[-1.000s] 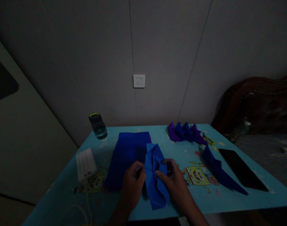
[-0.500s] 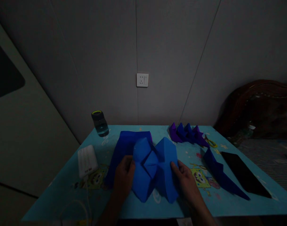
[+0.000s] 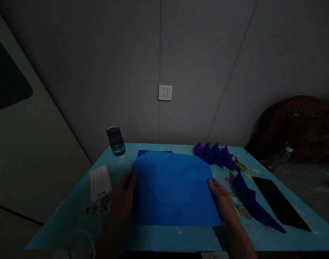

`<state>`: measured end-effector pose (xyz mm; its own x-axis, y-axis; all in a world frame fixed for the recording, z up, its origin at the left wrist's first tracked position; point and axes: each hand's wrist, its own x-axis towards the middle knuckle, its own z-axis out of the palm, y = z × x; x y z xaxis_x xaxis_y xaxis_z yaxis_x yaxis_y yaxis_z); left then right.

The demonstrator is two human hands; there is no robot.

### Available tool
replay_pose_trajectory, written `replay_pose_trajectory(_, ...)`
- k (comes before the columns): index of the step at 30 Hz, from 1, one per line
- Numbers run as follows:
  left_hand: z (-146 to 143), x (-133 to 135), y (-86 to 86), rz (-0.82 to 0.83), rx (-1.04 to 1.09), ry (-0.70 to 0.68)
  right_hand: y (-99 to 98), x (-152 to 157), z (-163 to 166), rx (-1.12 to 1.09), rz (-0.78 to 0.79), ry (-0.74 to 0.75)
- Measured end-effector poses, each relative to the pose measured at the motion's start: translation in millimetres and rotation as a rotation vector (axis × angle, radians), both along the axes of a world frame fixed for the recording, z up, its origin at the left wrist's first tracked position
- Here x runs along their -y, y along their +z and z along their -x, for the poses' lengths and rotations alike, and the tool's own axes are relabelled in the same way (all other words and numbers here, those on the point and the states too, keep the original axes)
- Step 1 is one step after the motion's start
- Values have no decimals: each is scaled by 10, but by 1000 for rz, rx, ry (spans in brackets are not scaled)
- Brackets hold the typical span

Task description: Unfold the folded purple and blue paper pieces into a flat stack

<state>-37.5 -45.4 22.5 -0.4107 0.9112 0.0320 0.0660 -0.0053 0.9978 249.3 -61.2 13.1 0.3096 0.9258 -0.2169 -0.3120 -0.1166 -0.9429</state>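
A blue sheet of paper [image 3: 175,189] is spread out wide over the turquoise cartoon-print table [image 3: 72,216], faint creases showing across it. My left hand [image 3: 124,196] grips its left edge and my right hand [image 3: 221,201] grips its right edge, fingers curled around the paper. A darker blue sheet stack [image 3: 148,153] peeks out from behind its top edge.
A white power bank [image 3: 100,182] with a cable lies at left, a water bottle [image 3: 116,140] behind it. Several folded purple and blue paper shapes [image 3: 214,154] sit at the back right, a folded blue piece [image 3: 255,207] and a black phone [image 3: 280,203] further right. A wall socket [image 3: 165,92] is above.
The folded blue paper was pulled open, first into a half-open winged shape, now into a wide sheet. My hands moved apart to its left and right edges.
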Motion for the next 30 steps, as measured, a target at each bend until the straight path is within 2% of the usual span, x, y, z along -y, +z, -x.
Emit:
replay_pose_trajectory(3, 62, 20, 7, -91, -242, 12, -47, -40, -79, 181, 12, -104)
replay_pose_trajectory(5, 73, 44, 15, -117, -341, 40, -64, -36, -88, 216, 31, -114)
replay_pose_trajectory(7, 94, 54, 17, -105, -391, 74, -74, -8, -78, 170, 55, -19)
replay_pose_trajectory(9, 142, 43, 6, -92, -419, 126, -74, 35, -66, 142, 51, 165)
replay_pose_trajectory(11, 201, 20, -12, -95, -426, 160, -56, 71, -57, 194, 9, 347)
replay_pose_trajectory(13, 244, 4, -31, -84, -416, 161, -19, 76, -53, 317, -39, 420)
replay_pose_trajectory(17, 233, 41, -39, -45, -402, 136, 43, -7, -64, 583, -72, 288)
replay_pose_trajectory(21, 228, 126, -24, -13, -304, 57, 36, -101, -136, 638, -109, 160)
replay_pose_trajectory(25, 317, 143, -20, 43, -194, -37, 55, -123, -225, 560, -51, 266)
replay_pose_trajectory(30, 342, 128, -5, 49, -230, -99, 106, -91, -289, 489, 22, 382)
